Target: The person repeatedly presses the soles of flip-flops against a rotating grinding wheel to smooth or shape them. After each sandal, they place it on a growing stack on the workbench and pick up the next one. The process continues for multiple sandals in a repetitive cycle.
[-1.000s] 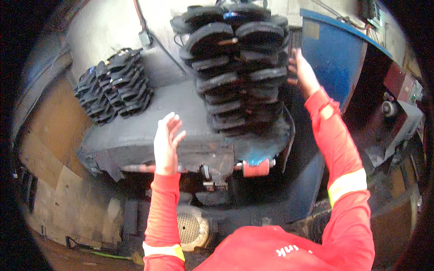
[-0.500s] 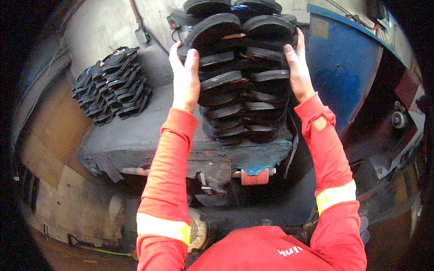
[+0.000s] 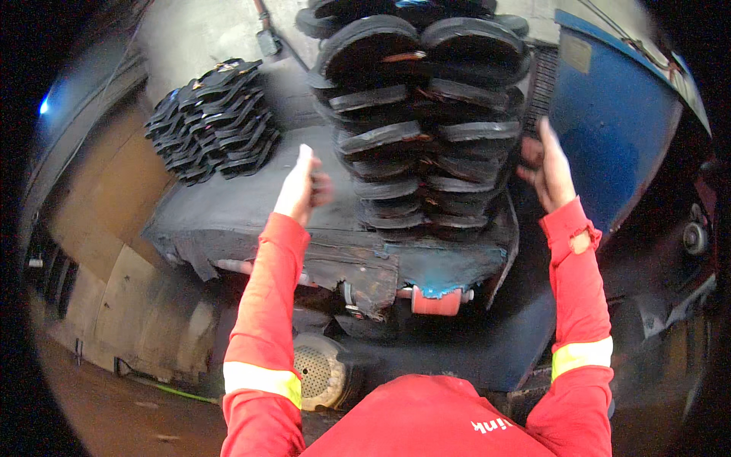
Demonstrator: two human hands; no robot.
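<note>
A tall stack of black rubber shoe soles or sandals [image 3: 381, 137], piled in two columns, stands on a dark, worn bench top [image 3: 312, 206]. To the left of the stack, apart from it, my left hand [image 3: 301, 186] hangs over the bench, open and empty, its fingers blurred by motion. My right hand [image 3: 550, 169] is to the right of the stack, also open and empty, with the thumb side up and the fingers partly smeared. Neither hand seems to touch the stack.
A smaller pile of black sandals [image 3: 217, 126] lies at the back left of the bench. A blue metal panel [image 3: 609, 114] rises at the right. Beneath the bench's front edge are a red roller [image 3: 435, 300] and a round perforated cover [image 3: 316, 373].
Both hands have let go of the upper part of the stack. They have drawn apart and down toward me. The stack stays standing, and the view has shifted slightly.
</note>
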